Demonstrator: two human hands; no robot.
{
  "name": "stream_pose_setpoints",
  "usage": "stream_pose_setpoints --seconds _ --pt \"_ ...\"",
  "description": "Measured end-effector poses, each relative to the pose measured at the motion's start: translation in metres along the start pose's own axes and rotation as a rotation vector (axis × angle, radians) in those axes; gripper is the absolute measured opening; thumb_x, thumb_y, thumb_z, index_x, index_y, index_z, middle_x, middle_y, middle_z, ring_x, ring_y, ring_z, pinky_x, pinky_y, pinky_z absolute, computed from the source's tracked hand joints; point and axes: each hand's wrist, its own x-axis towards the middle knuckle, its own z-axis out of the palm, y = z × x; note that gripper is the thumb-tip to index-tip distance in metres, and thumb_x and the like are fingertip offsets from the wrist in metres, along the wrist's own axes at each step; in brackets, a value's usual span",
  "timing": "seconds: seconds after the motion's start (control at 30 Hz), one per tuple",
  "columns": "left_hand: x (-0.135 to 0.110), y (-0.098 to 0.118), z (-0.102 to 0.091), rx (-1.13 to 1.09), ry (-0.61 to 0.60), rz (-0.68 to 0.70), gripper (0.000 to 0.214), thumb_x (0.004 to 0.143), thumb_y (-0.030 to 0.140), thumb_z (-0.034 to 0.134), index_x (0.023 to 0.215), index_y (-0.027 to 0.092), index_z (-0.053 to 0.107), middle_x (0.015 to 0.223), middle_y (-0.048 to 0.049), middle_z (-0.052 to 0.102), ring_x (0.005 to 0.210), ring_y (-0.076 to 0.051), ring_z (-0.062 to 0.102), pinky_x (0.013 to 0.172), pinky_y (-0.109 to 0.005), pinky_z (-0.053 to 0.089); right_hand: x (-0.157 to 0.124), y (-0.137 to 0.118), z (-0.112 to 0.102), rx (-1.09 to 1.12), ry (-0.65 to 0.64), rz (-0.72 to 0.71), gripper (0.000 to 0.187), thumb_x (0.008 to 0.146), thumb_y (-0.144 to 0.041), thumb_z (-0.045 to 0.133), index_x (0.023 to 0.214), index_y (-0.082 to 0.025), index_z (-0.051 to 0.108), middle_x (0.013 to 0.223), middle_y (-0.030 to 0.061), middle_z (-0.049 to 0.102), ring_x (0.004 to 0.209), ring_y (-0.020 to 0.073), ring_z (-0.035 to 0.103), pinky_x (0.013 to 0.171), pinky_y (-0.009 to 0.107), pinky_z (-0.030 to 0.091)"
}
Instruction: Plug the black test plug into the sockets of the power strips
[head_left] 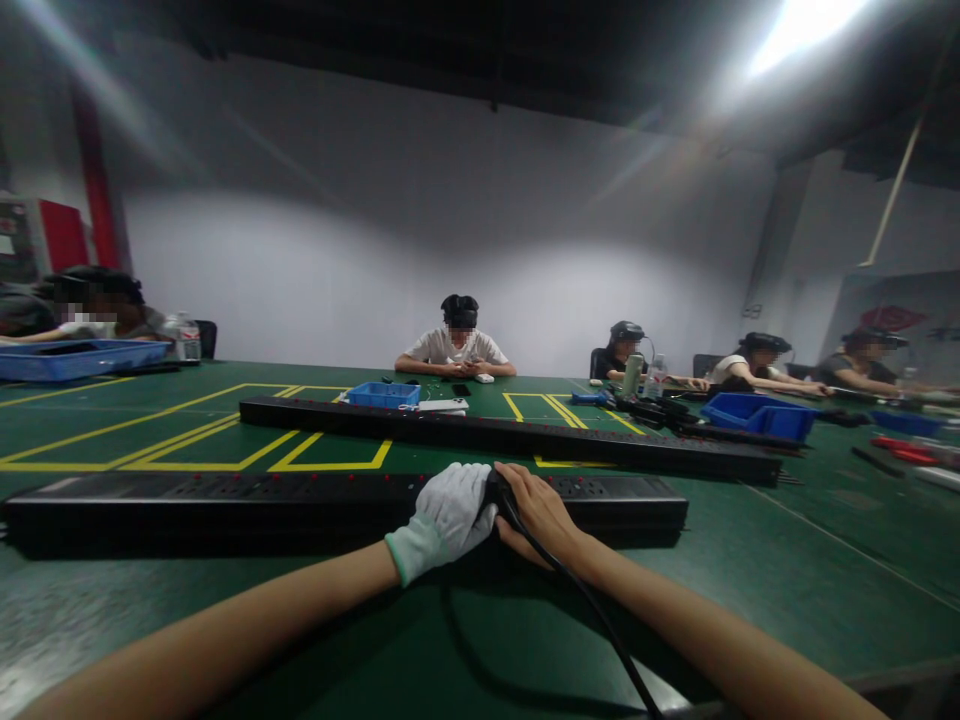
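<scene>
A long black power strip [225, 515] with sockets and small red spots along its top lies across the table before me. My left hand [452, 507], in a white glove with a green cuff, is closed around the strip right of its middle. Beside it, my bare right hand [538, 512] is closed on a black plug [495, 486] at the strip's top. The plug's black cable [592, 600] runs down toward the front edge. The fingers partly hide the plug, and whether it is fully seated I cannot tell.
A second long power strip [450, 430] lies behind the first. Beyond it are a small blue basket [384, 394] and a phone [442, 406]. At right stands a blue bin [757, 415] near dark tools. Yellow tape [330, 466] marks the green table. Several people sit around it.
</scene>
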Motion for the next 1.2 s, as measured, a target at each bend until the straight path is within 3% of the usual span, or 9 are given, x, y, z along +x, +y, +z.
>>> stream_pose_setpoints --seconds 0.47,0.97,1.2 --pt "0.0004 -0.0021 0.0055 0.027 0.143 0.060 0.042 0.085 0.038 0.043 0.118 0.013 0.049 0.103 -0.0142 0.062 0.099 -0.028 0.058 0.086 -0.044 0.047 0.0002 0.0004 0.0032 0.008 0.014 0.006 0.069 0.071 -0.022 0.052 0.134 -0.012 0.028 0.127 0.0150 0.044 0.113 0.0265 0.047 0.097 0.041 0.041" --pt "0.0012 -0.0004 0.0047 0.050 0.205 0.064 0.035 0.083 0.031 0.044 0.113 0.015 0.050 0.099 -0.0122 0.063 0.096 -0.026 0.059 0.084 -0.043 0.048 0.0000 0.0010 0.0002 0.035 -0.011 -0.002 0.070 0.070 -0.022 0.051 0.135 -0.012 0.027 0.128 0.0148 0.043 0.113 0.0263 0.047 0.097 0.040 0.040" --pt "0.0005 -0.0020 0.0076 0.051 0.172 0.058 0.037 0.084 0.031 0.043 0.116 0.014 0.050 0.101 -0.0125 0.062 0.097 -0.026 0.058 0.085 -0.043 0.048 -0.0001 0.0018 0.0018 0.021 0.000 -0.006 0.068 0.073 -0.025 0.052 0.135 -0.013 0.028 0.127 0.0148 0.044 0.114 0.0261 0.047 0.097 0.041 0.041"
